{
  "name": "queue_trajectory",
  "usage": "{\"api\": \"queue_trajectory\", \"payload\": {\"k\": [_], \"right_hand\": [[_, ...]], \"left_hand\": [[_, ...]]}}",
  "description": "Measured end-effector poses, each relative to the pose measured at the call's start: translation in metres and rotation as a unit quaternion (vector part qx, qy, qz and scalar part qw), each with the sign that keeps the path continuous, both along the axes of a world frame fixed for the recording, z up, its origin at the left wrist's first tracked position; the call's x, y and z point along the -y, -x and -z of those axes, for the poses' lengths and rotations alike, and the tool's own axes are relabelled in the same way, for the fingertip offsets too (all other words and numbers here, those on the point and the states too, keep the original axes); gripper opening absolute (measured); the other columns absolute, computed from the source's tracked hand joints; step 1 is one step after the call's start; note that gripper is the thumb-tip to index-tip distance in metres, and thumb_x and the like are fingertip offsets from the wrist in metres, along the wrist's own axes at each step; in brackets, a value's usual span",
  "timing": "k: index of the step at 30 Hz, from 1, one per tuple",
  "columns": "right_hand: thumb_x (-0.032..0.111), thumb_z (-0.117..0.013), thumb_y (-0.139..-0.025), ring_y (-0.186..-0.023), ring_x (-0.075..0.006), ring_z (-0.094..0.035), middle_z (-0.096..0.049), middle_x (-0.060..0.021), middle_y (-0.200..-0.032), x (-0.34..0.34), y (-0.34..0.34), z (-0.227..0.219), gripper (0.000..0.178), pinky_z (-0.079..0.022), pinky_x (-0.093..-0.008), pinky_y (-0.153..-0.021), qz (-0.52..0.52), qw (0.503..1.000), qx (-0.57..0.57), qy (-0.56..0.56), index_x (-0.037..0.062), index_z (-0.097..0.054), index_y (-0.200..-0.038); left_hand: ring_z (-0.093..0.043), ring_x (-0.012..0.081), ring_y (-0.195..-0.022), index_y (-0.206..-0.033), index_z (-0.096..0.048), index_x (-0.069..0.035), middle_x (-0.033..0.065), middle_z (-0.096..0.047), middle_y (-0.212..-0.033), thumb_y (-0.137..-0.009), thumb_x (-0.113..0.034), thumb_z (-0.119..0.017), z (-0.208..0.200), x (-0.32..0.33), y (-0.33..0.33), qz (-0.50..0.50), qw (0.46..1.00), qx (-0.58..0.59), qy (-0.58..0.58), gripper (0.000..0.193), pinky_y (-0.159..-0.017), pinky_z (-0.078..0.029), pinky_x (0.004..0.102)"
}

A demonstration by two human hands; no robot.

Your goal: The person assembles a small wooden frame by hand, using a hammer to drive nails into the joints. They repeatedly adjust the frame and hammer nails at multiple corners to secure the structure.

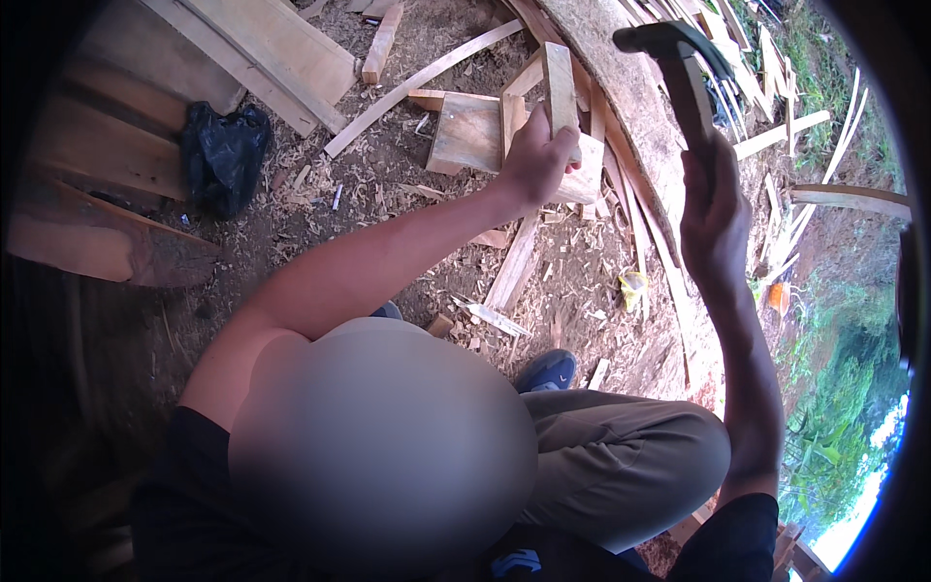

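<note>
My left hand (538, 163) is closed around a short wooden slat (559, 82), held tilted up above a few small boards. One of these, a squarish board (465, 133), lies just left of the slat. Off to the right, my right hand (716, 213) grips the handle of a claw hammer (690, 97). The hammer is raised, its dark metal head uppermost and apart from the slat. How the slat's lower end meets the boards is hidden by my left hand.
Shavings and offcuts litter the dirt ground. Wide planks (262, 58) lie at the far left, near a black plastic bag (225, 160). A thin curved strip (422, 87) crosses the ground. Scrap wood is heaped at the far right, beside green plants (853, 330). My shoe (548, 371) is below the boards.
</note>
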State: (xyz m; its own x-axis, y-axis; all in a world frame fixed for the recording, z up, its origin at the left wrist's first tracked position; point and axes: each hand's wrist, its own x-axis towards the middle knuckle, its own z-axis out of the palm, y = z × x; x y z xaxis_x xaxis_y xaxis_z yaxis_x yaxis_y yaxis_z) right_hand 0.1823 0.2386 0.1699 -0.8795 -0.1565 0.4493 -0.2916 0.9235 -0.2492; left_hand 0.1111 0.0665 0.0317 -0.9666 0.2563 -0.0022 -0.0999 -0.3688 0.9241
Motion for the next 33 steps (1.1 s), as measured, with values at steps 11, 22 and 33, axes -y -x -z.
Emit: {"api": "queue_trajectory", "payload": {"k": [11,22,33], "right_hand": [[0.017,-0.049,-0.109,-0.075,-0.0436,-0.074,-0.073,-0.0268,-0.086,0.006,-0.004,0.010,0.024,-0.056,-0.0519,-0.054,0.041,0.996,0.057,0.045,0.0064,-0.048,-0.130],[0.019,-0.053,-0.107,-0.073,-0.0475,-0.071,-0.071,-0.0287,-0.086,0.008,-0.007,0.031,0.028,-0.053,-0.0534,-0.056,0.016,0.983,0.183,0.027,0.0049,-0.046,-0.131],[0.021,-0.052,-0.107,-0.075,-0.0491,-0.070,-0.070,-0.0303,-0.085,0.015,-0.003,0.025,0.025,-0.050,-0.0572,-0.060,0.052,0.982,0.173,0.050,0.0079,-0.045,-0.127]], "left_hand": [[-0.056,0.0147,-0.072,-0.103,-0.046,-0.002,0.0090,-0.059,-0.081,-0.100,-0.021,-0.049,0.002,0.007,-0.001,0.009,0.999,-0.005,0.030,0.019,-0.071,-0.049,0.0328],[-0.058,0.0162,-0.074,-0.102,-0.046,-0.002,0.0096,-0.059,-0.081,-0.101,-0.021,-0.050,0.005,0.004,0.004,0.006,1.000,0.006,0.003,0.019,-0.073,-0.049,0.0328],[-0.056,0.0165,-0.072,-0.105,-0.046,-0.002,0.0096,-0.058,-0.077,-0.100,-0.019,-0.050,0.006,0.006,0.008,0.024,0.997,0.042,-0.057,0.018,-0.075,-0.047,0.0327]]}}
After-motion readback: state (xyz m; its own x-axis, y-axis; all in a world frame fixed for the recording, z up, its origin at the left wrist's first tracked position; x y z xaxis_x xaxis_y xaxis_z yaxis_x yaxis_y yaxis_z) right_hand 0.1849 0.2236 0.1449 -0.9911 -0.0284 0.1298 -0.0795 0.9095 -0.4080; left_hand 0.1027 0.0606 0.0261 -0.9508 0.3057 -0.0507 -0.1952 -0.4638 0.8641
